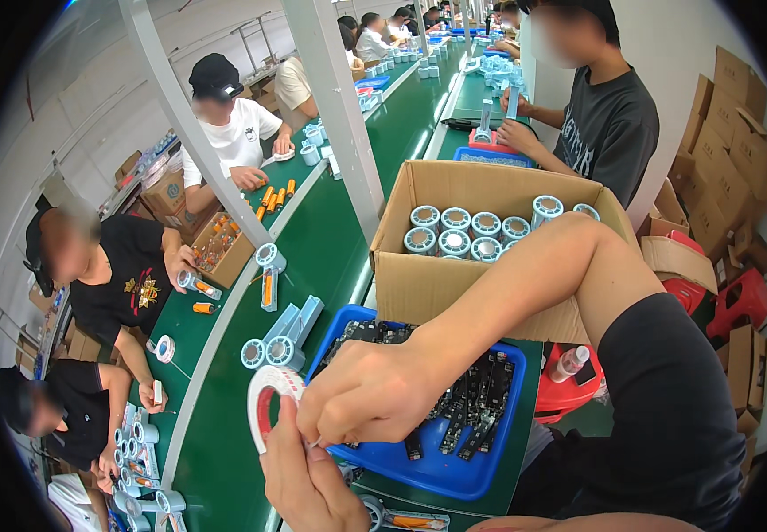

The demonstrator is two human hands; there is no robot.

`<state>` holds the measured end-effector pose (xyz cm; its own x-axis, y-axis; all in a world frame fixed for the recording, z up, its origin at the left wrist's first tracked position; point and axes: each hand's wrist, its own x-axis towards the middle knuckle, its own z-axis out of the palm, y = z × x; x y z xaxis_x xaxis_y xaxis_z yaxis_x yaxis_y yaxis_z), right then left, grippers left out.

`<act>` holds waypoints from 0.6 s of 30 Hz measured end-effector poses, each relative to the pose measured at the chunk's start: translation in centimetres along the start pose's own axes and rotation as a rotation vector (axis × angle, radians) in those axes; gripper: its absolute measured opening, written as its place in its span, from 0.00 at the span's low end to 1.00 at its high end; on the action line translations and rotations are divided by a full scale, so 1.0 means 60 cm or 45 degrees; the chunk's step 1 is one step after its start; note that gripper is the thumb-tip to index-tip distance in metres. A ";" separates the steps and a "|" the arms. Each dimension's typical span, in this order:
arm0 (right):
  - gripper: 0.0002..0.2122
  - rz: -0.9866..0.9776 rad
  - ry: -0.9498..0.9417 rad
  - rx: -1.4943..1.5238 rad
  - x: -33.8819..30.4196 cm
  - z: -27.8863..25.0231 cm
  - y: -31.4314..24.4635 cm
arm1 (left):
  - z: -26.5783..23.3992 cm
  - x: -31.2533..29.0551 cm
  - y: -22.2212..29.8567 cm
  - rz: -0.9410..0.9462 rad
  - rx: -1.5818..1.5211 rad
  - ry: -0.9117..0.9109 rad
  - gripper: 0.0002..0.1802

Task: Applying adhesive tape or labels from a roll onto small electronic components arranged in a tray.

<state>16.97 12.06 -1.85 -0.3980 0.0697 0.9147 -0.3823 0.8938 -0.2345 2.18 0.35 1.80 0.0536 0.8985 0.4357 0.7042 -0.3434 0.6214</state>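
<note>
My left hand is closed on a roll of white tape with a reddish inner side, held upright over the left edge of a blue tray. Reaching across from the right, my right hand pinches beside my left thumb, where a small pale bit of the tape shows at the fingertips. The fingers partly hide what they grip. Beneath my hands, the tray holds many small black circuit boards. Left of the tray lie light-blue housings with round ends. Another housing with an orange cell lies near the lower edge.
Beyond the tray stands an open cardboard box with several light-blue cylindrical parts. A green conveyor belt runs past on the left, beside a white metal post. Co-workers sit along both sides. A red stool holds a bottle.
</note>
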 end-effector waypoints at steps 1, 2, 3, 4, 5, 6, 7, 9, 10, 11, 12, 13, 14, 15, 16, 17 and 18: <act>0.07 0.000 0.000 0.000 0.000 -0.003 -0.001 | -0.001 0.001 0.002 0.001 0.000 0.000 0.21; 0.07 -0.065 -0.022 -0.037 0.000 -0.006 -0.002 | -0.003 0.002 0.003 -0.030 -0.083 -0.035 0.21; 0.06 -0.130 -0.044 -0.074 -0.001 -0.009 -0.003 | -0.005 0.004 0.005 -0.061 -0.166 -0.071 0.20; 0.06 -0.194 -0.065 -0.111 -0.002 -0.013 -0.004 | -0.006 0.006 0.006 -0.091 -0.249 -0.108 0.20; 0.06 -0.195 -0.064 -0.109 0.000 -0.017 -0.006 | -0.008 0.007 0.008 -0.092 -0.247 -0.107 0.20; 0.06 -0.293 -0.103 -0.137 0.001 -0.022 -0.008 | -0.010 0.008 0.009 -0.076 -0.282 -0.131 0.20; 0.06 -0.390 -0.143 -0.164 0.001 -0.028 -0.010 | -0.011 0.009 0.010 -0.059 -0.316 -0.156 0.20; 0.07 -0.486 -0.180 -0.189 0.002 -0.038 -0.013 | -0.011 0.013 0.014 -0.046 -0.348 -0.181 0.20; 0.07 -0.510 -0.199 -0.194 0.001 -0.043 -0.013 | -0.009 0.015 0.017 -0.011 -0.280 -0.145 0.20; 0.07 -0.536 -0.224 -0.197 0.001 -0.051 -0.014 | -0.006 0.017 0.020 0.024 -0.213 -0.103 0.20; 0.07 -0.561 -0.249 -0.200 0.000 -0.058 -0.015 | -0.002 0.020 0.023 0.059 -0.146 -0.061 0.21; 0.07 -0.563 -0.250 -0.200 -0.002 -0.059 -0.021 | 0.001 0.025 0.010 0.059 -0.146 -0.060 0.21; 0.07 -0.549 -0.279 -0.163 -0.006 -0.057 -0.031 | 0.003 0.033 -0.016 -0.019 0.038 0.142 0.22; 0.06 -0.533 -0.307 -0.125 -0.009 -0.054 -0.039 | 0.002 0.045 -0.025 -0.099 0.223 0.340 0.22; 0.06 -0.517 -0.335 -0.088 -0.011 -0.055 -0.042 | 0.000 0.048 -0.028 -0.099 0.223 0.339 0.22; 0.06 -0.516 -0.334 -0.089 -0.012 -0.057 -0.035 | -0.005 0.050 -0.029 -0.116 0.011 0.508 0.23; 0.04 -0.437 -0.284 -0.102 -0.013 -0.059 -0.020 | -0.008 0.050 -0.029 -0.132 -0.202 0.675 0.24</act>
<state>20.72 12.52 -1.13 -0.4330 -0.3279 0.8396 -0.4617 0.8807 0.1058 0.75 3.54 2.34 -0.4020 0.6836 0.6092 0.5696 -0.3342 0.7509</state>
